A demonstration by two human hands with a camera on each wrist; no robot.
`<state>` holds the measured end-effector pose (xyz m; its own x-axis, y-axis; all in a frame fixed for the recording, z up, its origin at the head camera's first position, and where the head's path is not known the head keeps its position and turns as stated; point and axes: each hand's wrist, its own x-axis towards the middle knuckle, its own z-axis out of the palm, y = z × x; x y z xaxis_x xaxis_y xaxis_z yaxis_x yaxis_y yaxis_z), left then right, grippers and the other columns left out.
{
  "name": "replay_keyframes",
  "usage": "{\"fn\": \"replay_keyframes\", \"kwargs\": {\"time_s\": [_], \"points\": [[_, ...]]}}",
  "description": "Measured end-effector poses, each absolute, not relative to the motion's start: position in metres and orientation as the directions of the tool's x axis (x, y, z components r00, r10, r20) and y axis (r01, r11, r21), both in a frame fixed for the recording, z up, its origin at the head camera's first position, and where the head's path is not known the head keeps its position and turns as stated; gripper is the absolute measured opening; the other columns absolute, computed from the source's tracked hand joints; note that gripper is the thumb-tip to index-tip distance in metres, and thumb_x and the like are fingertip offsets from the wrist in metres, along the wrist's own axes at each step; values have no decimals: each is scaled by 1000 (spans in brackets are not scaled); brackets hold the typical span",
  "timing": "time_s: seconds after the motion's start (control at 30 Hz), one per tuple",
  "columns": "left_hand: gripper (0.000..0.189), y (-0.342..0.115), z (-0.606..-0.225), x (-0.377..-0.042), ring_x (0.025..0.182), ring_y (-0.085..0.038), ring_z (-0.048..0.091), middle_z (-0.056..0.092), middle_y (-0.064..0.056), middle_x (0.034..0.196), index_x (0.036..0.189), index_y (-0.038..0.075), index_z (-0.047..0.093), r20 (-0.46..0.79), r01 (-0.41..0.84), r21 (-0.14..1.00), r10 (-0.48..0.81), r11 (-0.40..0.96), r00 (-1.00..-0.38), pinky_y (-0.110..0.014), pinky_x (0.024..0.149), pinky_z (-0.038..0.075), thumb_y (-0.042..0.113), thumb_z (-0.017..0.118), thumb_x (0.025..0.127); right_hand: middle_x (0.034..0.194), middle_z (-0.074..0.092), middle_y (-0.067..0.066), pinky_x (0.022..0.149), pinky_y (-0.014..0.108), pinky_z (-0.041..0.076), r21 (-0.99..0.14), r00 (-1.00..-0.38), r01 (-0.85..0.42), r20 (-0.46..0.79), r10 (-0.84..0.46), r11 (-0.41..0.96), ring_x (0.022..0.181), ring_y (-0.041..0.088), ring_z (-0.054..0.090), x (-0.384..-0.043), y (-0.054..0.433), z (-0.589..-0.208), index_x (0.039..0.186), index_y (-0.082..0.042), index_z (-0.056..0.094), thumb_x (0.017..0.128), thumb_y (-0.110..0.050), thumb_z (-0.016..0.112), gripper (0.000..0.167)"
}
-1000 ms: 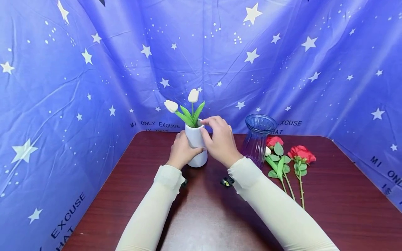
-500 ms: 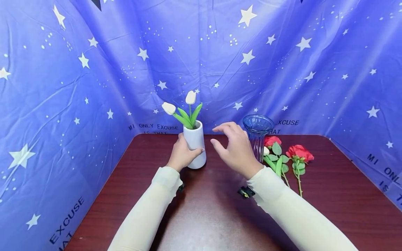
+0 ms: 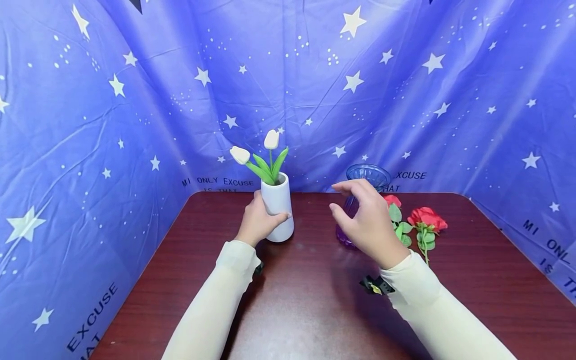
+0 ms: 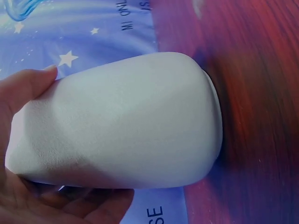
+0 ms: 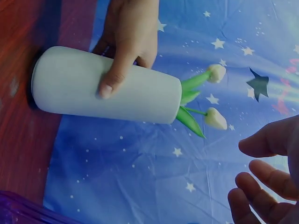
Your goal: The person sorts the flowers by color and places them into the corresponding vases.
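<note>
A white vase stands upright on the table, gripped by my left hand with the thumb across its front. Two white tulips with green leaves rise from its mouth and lean left. In the left wrist view the vase fills the middle, the thumb and fingers wrapped around its two sides. My right hand is in the air with thumb and fingers apart, holding nothing. It overlaps the blue-purple glass vase in the head view, hiding much of its body.
Red roses with green stems lie at the right of the dark red wooden table, partly behind my right hand. A blue star-printed cloth hangs along the back and sides of the table.
My right hand has left the white vase's rim and moved right, to in front of the glass vase. The left hand keeps its grip on the white vase.
</note>
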<state>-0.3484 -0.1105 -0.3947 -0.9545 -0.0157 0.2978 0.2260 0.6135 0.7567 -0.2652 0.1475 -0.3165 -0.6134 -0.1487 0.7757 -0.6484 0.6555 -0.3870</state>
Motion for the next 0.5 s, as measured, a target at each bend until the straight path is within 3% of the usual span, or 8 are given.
{"fn": "replay_keyframes", "kwargs": {"time_s": [0.27, 0.5], "points": [[88, -111, -398, -347, 116, -32, 65, 62, -10, 128, 145, 10, 42, 282, 228, 791, -8, 568, -959, -51, 97, 55, 38, 90, 77, 102, 72, 3, 84, 38, 46, -443, -663, -583, 744, -83, 680, 96, 20, 67, -263, 166, -324, 111, -10, 75, 82, -9, 81, 30], [88, -111, -396, -348, 117, -32, 65, 62, -11, 129, 145, 10, 41, 279, 230, 790, 0, 568, -960, -52, 98, 55, 38, 90, 78, 89, 72, 0, 72, 21, 43, -493, -703, -503, 711, -5, 710, 81, 19, 62, -263, 188, -321, 97, -15, 78, 83, -9, 82, 16]]}}
